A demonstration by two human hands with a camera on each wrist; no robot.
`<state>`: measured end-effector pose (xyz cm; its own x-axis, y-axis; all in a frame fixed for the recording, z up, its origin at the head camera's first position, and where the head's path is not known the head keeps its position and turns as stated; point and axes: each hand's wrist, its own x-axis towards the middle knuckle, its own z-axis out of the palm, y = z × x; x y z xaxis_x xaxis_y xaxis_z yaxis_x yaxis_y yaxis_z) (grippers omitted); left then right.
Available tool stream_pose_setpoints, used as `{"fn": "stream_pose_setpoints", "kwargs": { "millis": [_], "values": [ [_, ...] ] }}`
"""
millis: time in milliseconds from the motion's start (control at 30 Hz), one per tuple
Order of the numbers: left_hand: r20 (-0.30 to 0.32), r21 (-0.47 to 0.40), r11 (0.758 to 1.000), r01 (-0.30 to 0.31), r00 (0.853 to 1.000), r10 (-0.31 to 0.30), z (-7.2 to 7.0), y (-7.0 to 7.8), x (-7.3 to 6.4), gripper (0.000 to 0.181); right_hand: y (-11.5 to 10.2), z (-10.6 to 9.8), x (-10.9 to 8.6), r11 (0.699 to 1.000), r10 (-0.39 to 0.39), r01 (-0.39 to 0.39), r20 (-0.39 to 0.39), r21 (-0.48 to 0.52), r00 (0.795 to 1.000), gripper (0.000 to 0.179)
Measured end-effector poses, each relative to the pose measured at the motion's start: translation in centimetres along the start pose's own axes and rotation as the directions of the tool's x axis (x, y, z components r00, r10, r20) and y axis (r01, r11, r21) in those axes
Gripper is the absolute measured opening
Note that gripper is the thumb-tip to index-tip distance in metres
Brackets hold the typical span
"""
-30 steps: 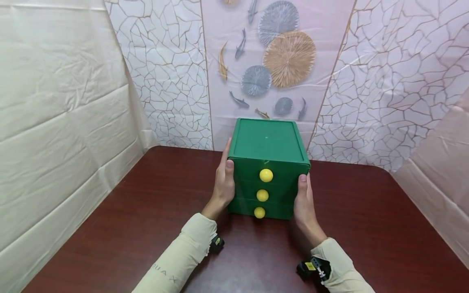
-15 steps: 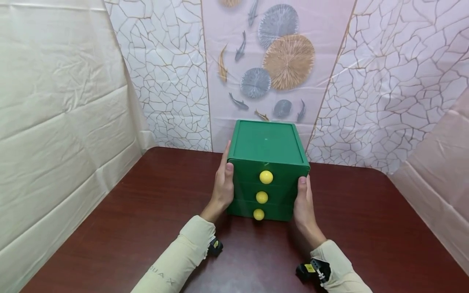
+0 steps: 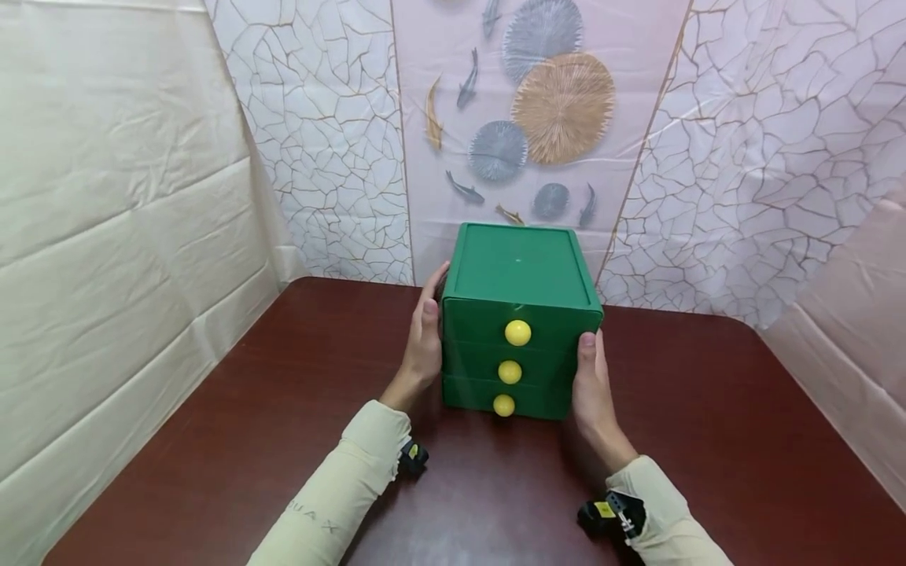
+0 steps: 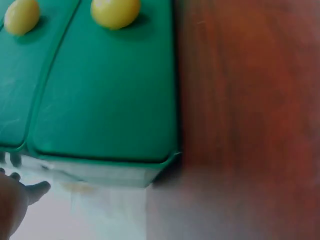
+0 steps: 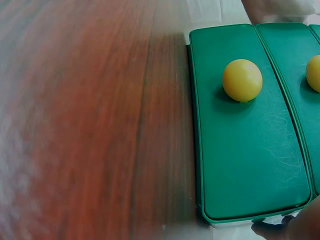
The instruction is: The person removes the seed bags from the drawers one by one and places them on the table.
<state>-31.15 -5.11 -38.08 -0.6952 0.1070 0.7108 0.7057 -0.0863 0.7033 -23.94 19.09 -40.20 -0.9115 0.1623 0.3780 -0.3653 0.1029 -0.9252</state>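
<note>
A green three-drawer box (image 3: pixel 520 267) stands on the dark red-brown table (image 3: pixel 340 346). Each drawer front carries a round yellow knob: top (image 3: pixel 518 332), middle (image 3: pixel 510 372) and bottom (image 3: pixel 504 406); all the drawers are pushed in. Beside the box's left wall is my left hand (image 3: pixel 421 342), fingers extended, thumb just off the front edge. The left wrist view shows a gap between its fingers (image 4: pixel 36 192) and the wall. On the other side, my right hand (image 3: pixel 591 385) lies along the right wall, thumb at the front corner; its other fingers are mostly hidden.
Behind the table hangs a patterned cloth (image 3: pixel 340 141) printed with fish and round shapes. A cream cloth (image 3: pixel 127 236) covers the left side, and a pale one (image 3: pixel 849 299) the right. Black wrist cameras sit below the left sleeve (image 3: pixel 354 464) and right sleeve (image 3: pixel 665 511).
My left hand has come slightly away from the box, its thumb leaving the front edge. The right hand stays against its side. The head view has shifted a little.
</note>
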Motion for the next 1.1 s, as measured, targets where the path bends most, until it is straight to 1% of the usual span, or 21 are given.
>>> {"fn": "stream_pose_setpoints", "kwargs": {
  "millis": [100,167,233,300,400,500,600,667,767,933,1100],
  "values": [
    [-0.02,-0.018,0.997,-0.07,0.997,0.07,-0.3,0.5,1.0,0.093,0.0,-0.1,0.0,1.0,-0.005,0.005,0.009,0.009,1.0,0.07],
    [-0.034,-0.012,0.993,-0.116,0.993,0.115,-0.8,0.9,1.8,0.083,-0.1,0.1,0.2,1.0,-0.004,0.003,0.018,0.02,1.0,0.071],
    [-0.031,0.0,0.991,-0.136,0.99,0.136,-1.0,1.1,2.5,0.07,-0.3,0.1,0.2,1.0,0.006,-0.006,0.018,0.021,1.0,0.072],
    [-0.014,0.011,0.991,-0.131,0.991,0.131,-0.9,1.1,3.1,0.058,-0.3,-0.1,0.1,1.0,0.016,-0.016,0.008,0.014,1.0,0.073],
    [0.013,0.007,0.996,-0.085,0.996,0.085,-0.6,0.7,3.6,0.046,-0.3,-0.5,-0.1,1.0,0.025,-0.025,0.004,-0.007,1.0,0.071],
    [0.02,-0.024,0.999,-0.026,0.999,0.027,-0.5,0.3,3.7,0.043,-0.1,-0.5,-0.3,1.0,0.015,-0.015,0.017,-0.016,1.0,0.067],
    [0.034,-0.058,0.998,0.028,0.999,-0.027,-0.7,0.3,4.0,0.046,-0.1,-0.1,-0.2,1.0,0.007,-0.006,0.031,-0.016,0.999,0.067],
    [0.045,-0.078,0.994,0.074,0.996,-0.071,-0.9,0.4,4.0,0.049,0.1,0.4,-0.1,1.0,0.001,-0.001,0.033,-0.008,0.999,0.067],
    [0.049,-0.103,0.987,0.123,0.992,-0.119,-0.9,0.6,4.2,0.053,0.2,1.0,0.1,1.0,0.001,-0.001,0.031,-0.001,1.0,0.068],
    [0.031,-0.158,0.974,0.162,0.987,-0.159,-0.2,0.3,4.2,0.052,0.2,1.1,0.1,1.0,0.002,-0.002,0.017,0.012,1.0,0.066],
    [0.052,-0.179,0.967,0.183,0.983,-0.177,0.7,-0.2,4.1,0.045,0.2,0.2,-0.3,0.999,0.039,-0.039,0.014,0.015,0.999,0.067]
  ]
}}
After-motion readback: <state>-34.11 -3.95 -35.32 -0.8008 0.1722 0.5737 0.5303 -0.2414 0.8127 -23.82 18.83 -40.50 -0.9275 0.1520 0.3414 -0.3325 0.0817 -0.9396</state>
